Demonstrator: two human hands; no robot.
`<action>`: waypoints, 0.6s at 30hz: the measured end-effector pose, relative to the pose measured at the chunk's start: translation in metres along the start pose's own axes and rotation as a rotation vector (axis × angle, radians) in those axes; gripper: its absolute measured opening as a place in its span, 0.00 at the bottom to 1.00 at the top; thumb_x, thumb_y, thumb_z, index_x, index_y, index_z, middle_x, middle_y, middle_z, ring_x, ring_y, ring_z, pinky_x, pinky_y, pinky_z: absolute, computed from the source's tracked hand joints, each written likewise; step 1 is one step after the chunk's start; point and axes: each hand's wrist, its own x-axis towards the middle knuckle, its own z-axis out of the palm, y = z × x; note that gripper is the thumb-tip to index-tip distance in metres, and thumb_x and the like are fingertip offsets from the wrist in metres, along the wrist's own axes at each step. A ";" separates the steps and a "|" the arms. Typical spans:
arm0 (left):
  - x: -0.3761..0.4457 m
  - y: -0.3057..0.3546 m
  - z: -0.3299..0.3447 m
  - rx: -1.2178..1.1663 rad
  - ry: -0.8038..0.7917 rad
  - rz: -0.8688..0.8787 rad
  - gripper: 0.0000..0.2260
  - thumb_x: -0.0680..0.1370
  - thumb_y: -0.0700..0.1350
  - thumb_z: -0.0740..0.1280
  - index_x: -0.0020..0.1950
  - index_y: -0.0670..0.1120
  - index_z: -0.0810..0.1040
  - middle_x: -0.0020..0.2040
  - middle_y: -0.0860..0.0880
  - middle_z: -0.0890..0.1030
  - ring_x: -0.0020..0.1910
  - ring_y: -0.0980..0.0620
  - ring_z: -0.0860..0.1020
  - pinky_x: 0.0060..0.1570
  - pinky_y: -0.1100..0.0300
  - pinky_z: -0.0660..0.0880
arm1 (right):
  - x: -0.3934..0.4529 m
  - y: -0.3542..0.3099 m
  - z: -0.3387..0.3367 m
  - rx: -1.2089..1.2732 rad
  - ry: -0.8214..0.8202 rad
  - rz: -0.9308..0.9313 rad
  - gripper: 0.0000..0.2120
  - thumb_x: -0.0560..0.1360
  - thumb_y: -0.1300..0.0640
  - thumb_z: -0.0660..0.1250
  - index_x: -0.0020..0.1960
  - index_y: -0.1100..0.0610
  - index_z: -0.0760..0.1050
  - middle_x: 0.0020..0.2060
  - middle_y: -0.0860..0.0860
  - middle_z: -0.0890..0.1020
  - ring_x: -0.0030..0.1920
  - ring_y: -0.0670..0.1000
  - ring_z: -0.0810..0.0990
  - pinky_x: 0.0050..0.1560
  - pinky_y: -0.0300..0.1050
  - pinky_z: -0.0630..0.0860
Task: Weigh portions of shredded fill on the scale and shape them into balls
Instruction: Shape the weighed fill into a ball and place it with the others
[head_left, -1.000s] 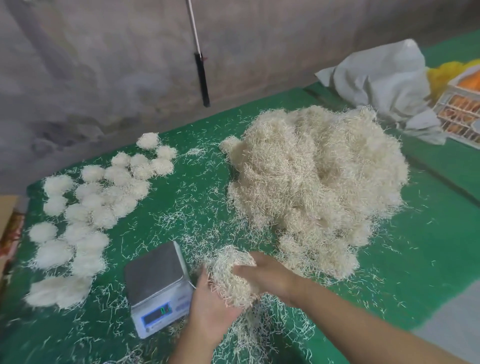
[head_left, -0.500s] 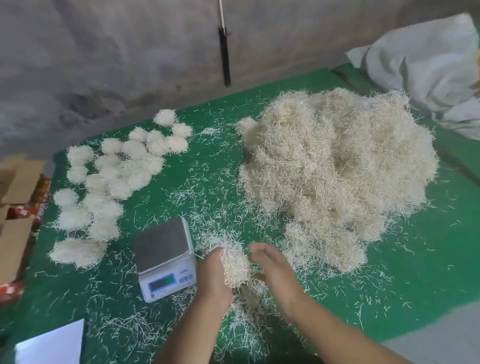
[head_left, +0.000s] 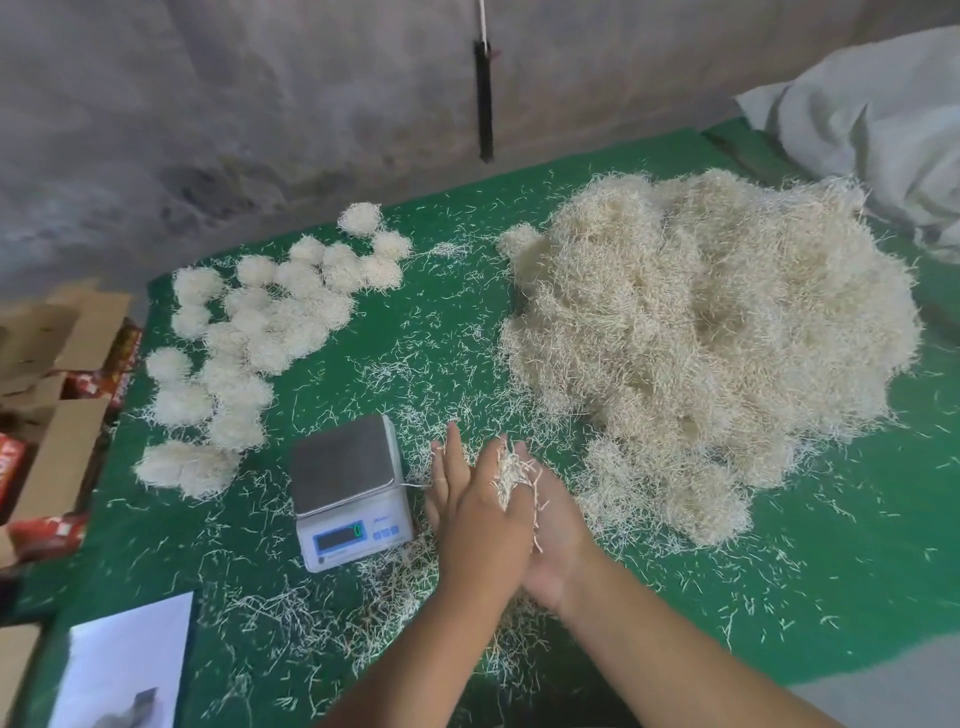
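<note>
Both hands press flat against each other with a small wad of shredded fill (head_left: 511, 470) caught between the palms: the left hand (head_left: 470, 512) lies on top, fingers straight, and the right hand (head_left: 558, 540) cups beneath it, so the grip is together on the wad, not curled round it. Strands poke out past the fingertips.

Going by size, the big heap of fill (head_left: 711, 332) covers the right of the green bench (head_left: 857, 545). It looks very light, springy and loose, and it sheds short strands everywhere, so I judge it is best taken by a full handful from the heap's near edge. To the left lie the finished balls (head_left: 249, 332) in a cluster; they seem soft and easily crushed, best lifted from below. The scale (head_left: 349, 488) sits just beside the left hand, with its pan bare. The wad itself probably needs firm rolling pressure to hold shape.
</note>
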 end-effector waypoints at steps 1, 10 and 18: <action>-0.004 0.000 -0.001 -0.016 -0.017 -0.008 0.29 0.75 0.63 0.51 0.78 0.72 0.59 0.80 0.72 0.35 0.82 0.59 0.35 0.81 0.44 0.43 | 0.002 0.001 0.000 -0.045 0.029 -0.036 0.20 0.83 0.41 0.66 0.62 0.55 0.84 0.67 0.57 0.82 0.69 0.59 0.81 0.78 0.58 0.67; -0.024 -0.033 -0.054 -0.759 -0.284 -0.333 0.26 0.74 0.69 0.70 0.70 0.78 0.67 0.72 0.68 0.69 0.69 0.63 0.70 0.59 0.54 0.71 | 0.017 0.008 0.001 -0.517 0.318 -0.109 0.22 0.81 0.43 0.64 0.67 0.57 0.80 0.71 0.61 0.76 0.75 0.67 0.71 0.74 0.76 0.62; -0.045 -0.092 -0.083 -1.569 -0.584 -0.945 0.26 0.77 0.66 0.73 0.73 0.61 0.74 0.75 0.45 0.73 0.65 0.31 0.79 0.64 0.20 0.68 | 0.023 0.074 0.011 -1.460 0.016 -0.389 0.23 0.81 0.32 0.61 0.48 0.49 0.82 0.34 0.44 0.81 0.32 0.44 0.77 0.39 0.41 0.74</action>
